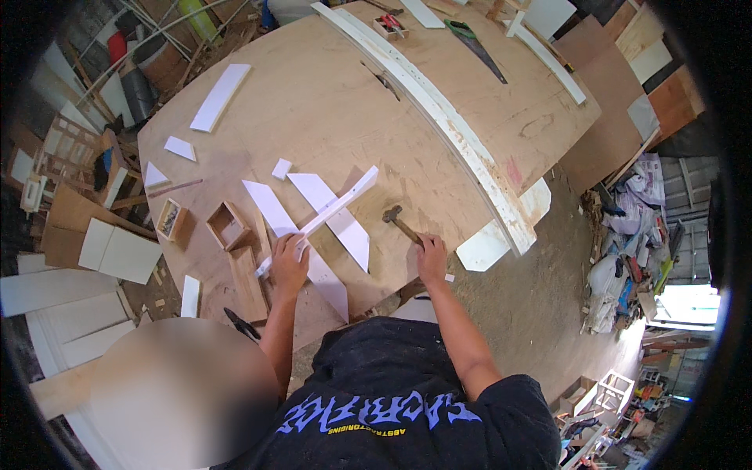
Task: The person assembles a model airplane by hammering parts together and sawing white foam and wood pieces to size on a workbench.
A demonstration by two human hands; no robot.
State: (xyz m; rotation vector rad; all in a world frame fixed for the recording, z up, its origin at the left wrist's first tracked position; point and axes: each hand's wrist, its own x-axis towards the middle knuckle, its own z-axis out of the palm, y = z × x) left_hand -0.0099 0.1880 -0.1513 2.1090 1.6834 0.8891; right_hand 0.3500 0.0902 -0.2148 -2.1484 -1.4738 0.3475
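My right hand (432, 259) is closed round the wooden handle of a hammer (403, 225) near the table's front edge. The hammer's dark head lies at or just above the tabletop, pointing away from me. My left hand (289, 265) grips a narrow white wooden strip (341, 203), its fingers over the lower part. That strip lies slantwise across two wider white boards with angled ends, the left board (323, 276) and the right board (345, 225). Whether the left fingers also pinch a nail is too small to tell.
Left of the boards on the plywood table (290, 102) stand an open wooden box (228, 225) and a smaller box of small metal pieces (171, 219). White offcuts (221, 97) lie farther left. A long white beam (439, 110) crosses the table; beyond it lies a green-handled handsaw (476, 49).
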